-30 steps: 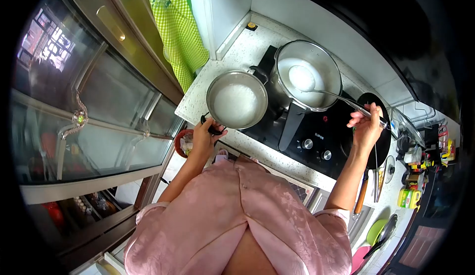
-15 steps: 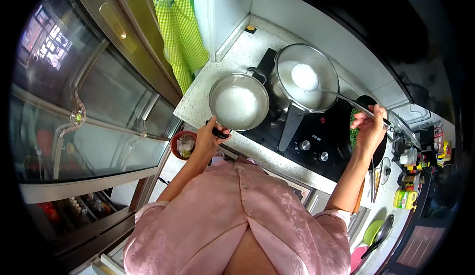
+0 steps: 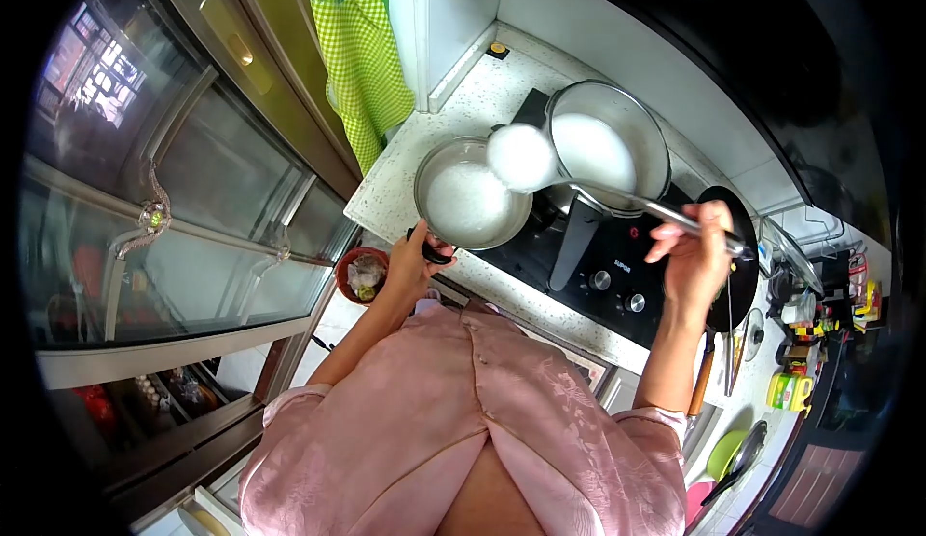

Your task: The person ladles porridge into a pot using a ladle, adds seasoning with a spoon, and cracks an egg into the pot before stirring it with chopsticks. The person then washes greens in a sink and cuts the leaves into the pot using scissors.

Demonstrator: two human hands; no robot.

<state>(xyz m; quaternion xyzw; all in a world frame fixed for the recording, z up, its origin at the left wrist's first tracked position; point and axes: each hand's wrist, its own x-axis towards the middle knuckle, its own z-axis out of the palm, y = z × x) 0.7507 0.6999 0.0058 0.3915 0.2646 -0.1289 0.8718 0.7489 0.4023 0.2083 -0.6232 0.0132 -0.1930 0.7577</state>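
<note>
Ladle loaded with white liquid between two pots, looks part-way through
Left hand (image 3: pixel 410 261) grips the black handle (image 3: pixel 436 253) of the small round stainless-steel pan (image 3: pixel 453 153); right hand (image 3: pixel 696 271) has its fingers closed around the long-handled metal ladle (image 3: pixel 656 208), whose full bowl overlaps the pan's near-pot rim in view; done so far: pan already has white liquid in it, ladle is full; left: ladle not yet emptied, plenty of liquid in the tall stainless-steel pot (image 3: pixel 648 145) on the black glass cooktop (image 3: pixel 646 266); can't tell: bowl height over the rim, liquid depth in either vessel, whether the pan sits on the speckled white worktop (image 3: pixel 386 198) or is lifted; round black pan (image 3: pixel 741 290) part-hidden behind right hand, contents unreadable
</note>
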